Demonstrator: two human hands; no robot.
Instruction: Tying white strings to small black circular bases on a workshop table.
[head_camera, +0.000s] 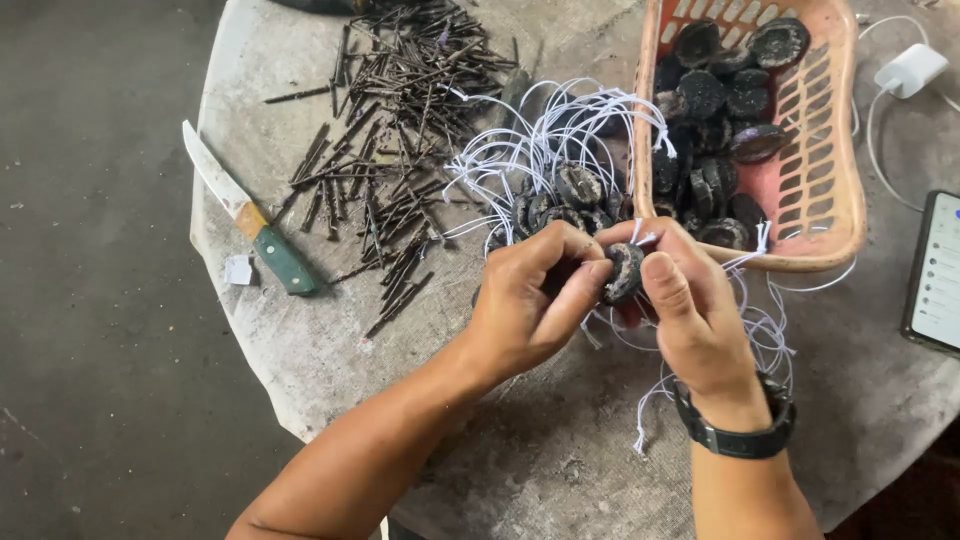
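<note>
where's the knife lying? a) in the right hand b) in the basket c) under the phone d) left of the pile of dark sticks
d: the knife lies on the table left of the sticks, far from the basket and both hands.

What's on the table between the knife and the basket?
In the head view, a scattered heap of thin dark sticks lies between the knife and the basket, then a bunch of dark discs with white strings.
</note>
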